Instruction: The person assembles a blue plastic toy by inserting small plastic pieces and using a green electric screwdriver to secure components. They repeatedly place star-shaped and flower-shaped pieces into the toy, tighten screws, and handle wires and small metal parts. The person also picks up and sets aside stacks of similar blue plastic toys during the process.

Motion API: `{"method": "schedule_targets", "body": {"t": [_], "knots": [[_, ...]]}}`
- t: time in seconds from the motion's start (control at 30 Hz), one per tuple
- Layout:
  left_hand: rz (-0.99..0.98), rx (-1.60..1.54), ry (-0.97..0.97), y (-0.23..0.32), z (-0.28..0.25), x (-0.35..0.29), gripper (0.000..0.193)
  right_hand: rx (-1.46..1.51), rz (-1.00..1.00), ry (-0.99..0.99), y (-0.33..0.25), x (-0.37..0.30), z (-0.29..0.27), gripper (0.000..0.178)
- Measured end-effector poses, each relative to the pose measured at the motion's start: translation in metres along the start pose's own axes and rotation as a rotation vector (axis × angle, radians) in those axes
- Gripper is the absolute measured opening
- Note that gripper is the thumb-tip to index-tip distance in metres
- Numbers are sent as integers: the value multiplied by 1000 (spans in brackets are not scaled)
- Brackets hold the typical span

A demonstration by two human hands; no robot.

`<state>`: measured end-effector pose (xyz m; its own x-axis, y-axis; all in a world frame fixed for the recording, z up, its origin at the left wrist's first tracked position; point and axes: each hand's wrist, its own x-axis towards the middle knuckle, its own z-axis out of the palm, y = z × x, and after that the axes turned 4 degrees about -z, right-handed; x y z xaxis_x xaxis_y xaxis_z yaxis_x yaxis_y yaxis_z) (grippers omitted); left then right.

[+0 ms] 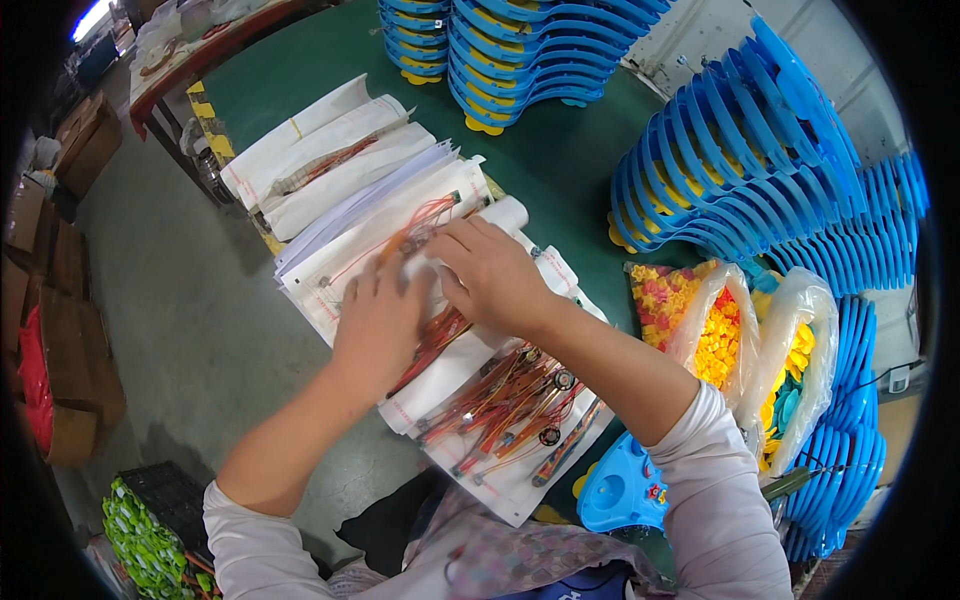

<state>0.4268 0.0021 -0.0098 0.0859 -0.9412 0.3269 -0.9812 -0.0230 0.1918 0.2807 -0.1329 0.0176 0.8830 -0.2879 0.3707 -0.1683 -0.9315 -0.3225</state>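
Green table (545, 160) here, blue stacks (735, 130) towering at its far and right sides, bags (822, 320) of bright pieces at right. White sheets (440, 382) overlap across it. Left hand (380, 322), blurred, fingers half bent; right hand (495, 282) just beside, fingers curled; can't tell what either holds. Red wires (500, 410) lie on the sheets, near both hands.

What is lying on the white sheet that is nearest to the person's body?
On the white sheet lies a tangle of red and orange wires, with round dark parts among them. What the tangle covers cannot be seen.
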Motion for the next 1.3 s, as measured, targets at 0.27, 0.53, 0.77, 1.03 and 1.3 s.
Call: {"method": "schedule_targets", "body": {"t": [0.27, 0.53, 0.77, 1.03, 1.3], "knots": [[-62, -167, 272, -33, -32, 38, 31, 54, -103, -220, 21, -9, 16, 53], [-184, -138, 187, -68, -4, 37, 56, 225, -7, -141, 24, 18, 12, 39], [-148, 46, 130, -86, 11, 29, 67, 56, -43, -165, 17, 21, 66, 48], [-172, 72, 285, -124, -16, 91, 75, 34, -39, -232, 12, 15, 56, 41], [-326, 305, -356, -139, -7, 141, 70, -72, -26, -356, 3, 28, 49, 52]]}}
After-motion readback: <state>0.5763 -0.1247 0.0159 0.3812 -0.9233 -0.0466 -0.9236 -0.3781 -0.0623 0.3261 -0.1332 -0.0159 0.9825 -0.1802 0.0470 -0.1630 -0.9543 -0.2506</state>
